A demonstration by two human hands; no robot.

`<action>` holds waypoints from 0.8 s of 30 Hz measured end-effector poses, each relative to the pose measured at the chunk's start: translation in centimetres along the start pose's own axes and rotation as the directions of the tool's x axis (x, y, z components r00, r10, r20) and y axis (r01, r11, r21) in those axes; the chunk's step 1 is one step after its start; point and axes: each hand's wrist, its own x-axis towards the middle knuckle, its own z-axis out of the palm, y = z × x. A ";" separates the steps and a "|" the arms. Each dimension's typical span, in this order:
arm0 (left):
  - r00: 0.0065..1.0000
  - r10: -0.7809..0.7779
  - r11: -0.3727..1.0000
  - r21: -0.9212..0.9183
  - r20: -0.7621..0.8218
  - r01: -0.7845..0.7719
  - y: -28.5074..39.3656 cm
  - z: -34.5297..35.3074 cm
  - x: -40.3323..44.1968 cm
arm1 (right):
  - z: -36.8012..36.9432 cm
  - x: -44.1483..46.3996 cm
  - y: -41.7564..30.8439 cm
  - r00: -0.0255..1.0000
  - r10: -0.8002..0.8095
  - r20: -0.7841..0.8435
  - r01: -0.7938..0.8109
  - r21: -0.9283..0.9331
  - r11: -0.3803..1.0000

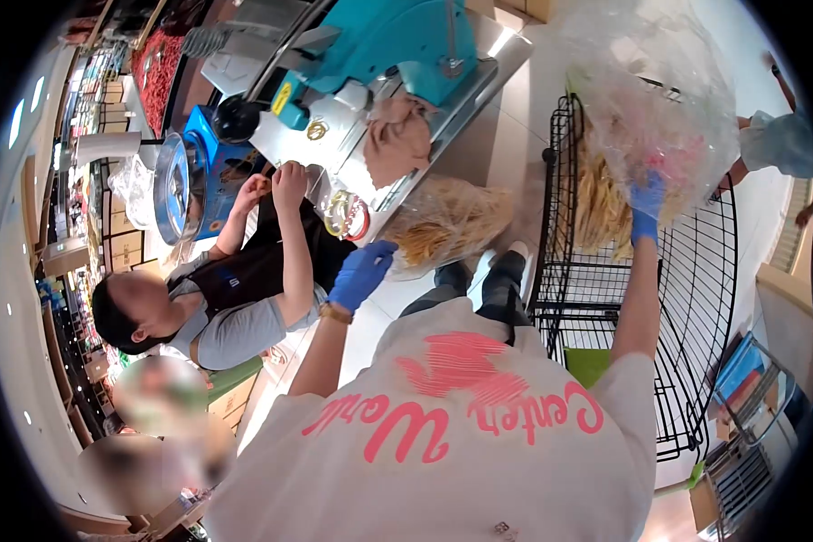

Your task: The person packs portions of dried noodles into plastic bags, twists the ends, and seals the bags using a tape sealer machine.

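Observation:
My right hand [646, 206], in a blue glove, grips the lower part of a large clear plastic bag [637, 108] over the black wire cart. Pink and pale contents show through the plastic. Beside it, long yellowish dried strips [598, 194] lie in the cart. My left hand [363, 275], also gloved in blue, is held out with its fingers curled together, near the edge of another clear bag [447, 221] of yellowish strips. Whether it holds anything is hidden.
A co-worker [226, 298] in a dark apron stands at left, both hands near a metal table [334, 144] bearing a teal machine [406, 41], a brown cloth [397, 140] and rubber bands. The black wire cart [696, 307] is at right. Another person's arm reaches in at far right.

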 end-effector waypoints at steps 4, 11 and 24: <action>0.989 0.145 0.986 0.078 0.007 -0.145 -4.0 4.3 3.2 | -7.4 -5.7 -7.6 0.883 0.457 0.103 -0.467 0.276 0.840; 0.953 0.057 0.897 0.403 0.298 -0.180 -7.9 11.7 11.9 | -12.0 -10.6 -18.4 0.804 0.544 0.241 -0.594 0.370 0.714; 0.921 0.254 0.813 0.451 0.294 -0.368 -4.3 5.8 9.3 | -6.6 -10.9 -29.0 0.914 0.101 0.393 -0.350 0.639 0.685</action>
